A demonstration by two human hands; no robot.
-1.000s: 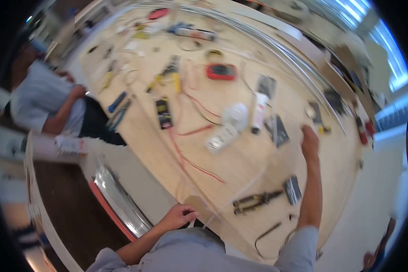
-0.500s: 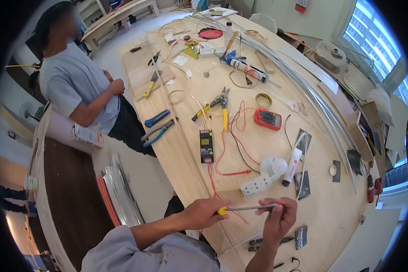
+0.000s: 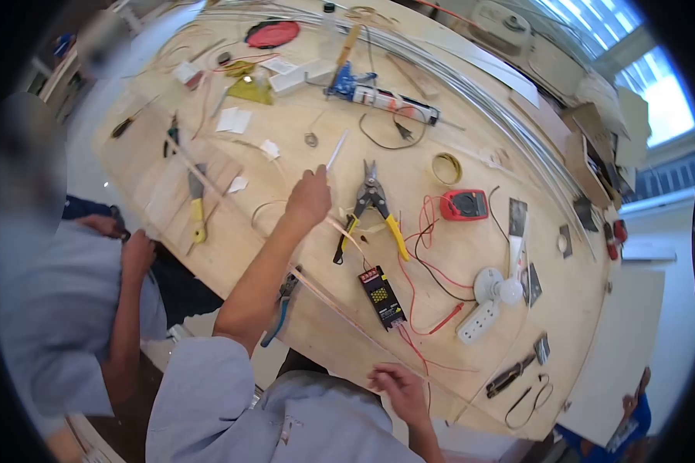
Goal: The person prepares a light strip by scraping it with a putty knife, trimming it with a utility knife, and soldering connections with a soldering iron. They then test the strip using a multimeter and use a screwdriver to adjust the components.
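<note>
My left hand [image 3: 309,199] reaches over the left middle of the table, its fingers curled closed. A thin pale rod [image 3: 337,150] sticks out beyond them; what lies inside the fist is hidden. A thin strip runs from beside this hand to a black power supply [image 3: 382,297] with red wires. Just right of the hand lie yellow-handled snips [image 3: 371,197]. My right hand [image 3: 398,387] hovers at the near table edge below the power supply, fingers loosely bent and apart, with nothing seen in them.
A red multimeter [image 3: 465,204], tape roll [image 3: 446,167], white socket strip [image 3: 479,322] and bulb [image 3: 510,291] lie to the right. Farther back are a caulking gun [image 3: 378,99] and long metal strips. Pliers [image 3: 284,301] lie at the near edge. A person's arm [image 3: 127,309] is at the left.
My left hand has left the yellow-handled screwdriver's earlier place near my right hand and moved forward over the table. My right hand has moved left and lower. The view has shifted.
</note>
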